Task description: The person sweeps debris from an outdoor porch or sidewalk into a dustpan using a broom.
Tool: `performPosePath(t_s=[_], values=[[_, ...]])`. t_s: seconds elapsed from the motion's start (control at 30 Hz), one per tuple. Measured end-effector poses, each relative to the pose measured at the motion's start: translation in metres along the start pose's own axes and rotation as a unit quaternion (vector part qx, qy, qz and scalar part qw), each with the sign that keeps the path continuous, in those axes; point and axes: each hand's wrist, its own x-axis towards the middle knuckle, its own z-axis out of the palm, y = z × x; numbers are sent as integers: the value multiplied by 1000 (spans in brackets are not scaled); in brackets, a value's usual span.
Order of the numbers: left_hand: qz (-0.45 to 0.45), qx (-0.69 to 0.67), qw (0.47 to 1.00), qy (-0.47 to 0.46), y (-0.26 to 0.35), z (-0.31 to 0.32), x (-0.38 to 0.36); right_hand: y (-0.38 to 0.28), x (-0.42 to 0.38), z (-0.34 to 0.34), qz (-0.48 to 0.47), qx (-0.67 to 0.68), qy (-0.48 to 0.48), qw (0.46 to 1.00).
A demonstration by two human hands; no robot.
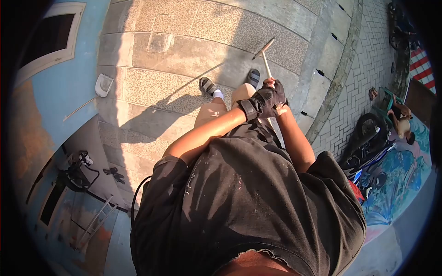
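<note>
A pale pole with a short crosswise bar at its far end rises between my hands, its head above the paving beyond my feet. My left hand, in a black fingerless glove with a wrist strap, is closed around the pole's near part. Against it, my right hand, also in a dark glove, grips the same pole. The two hands overlap, so some fingers and the lower part of the pole are hidden. My sandalled feet stand on the paving just left of the pole.
A white long-handled dustpan is by the blue wall at left. Further back are sandals and a ladder. To the right, a person sits near a parked motorbike, beyond the kerb.
</note>
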Motion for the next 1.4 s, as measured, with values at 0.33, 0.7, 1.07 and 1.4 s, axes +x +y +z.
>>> performPosePath(t_s=[0.33, 0.7, 1.07, 1.4], values=[[111, -42, 992, 41, -47, 203, 123, -225, -48, -128, -47, 34, 5, 998], [-64, -86, 992, 72, -116, 183, 106, -227, 55, -157, 22, 134, -1, 991], [-117, 19, 980, 159, -56, 86, 55, -90, 73, -61, 190, 136, 81, 969], [-18, -53, 993, 108, -42, 133, 94, -138, -19, -26, 16, 53, 118, 991]])
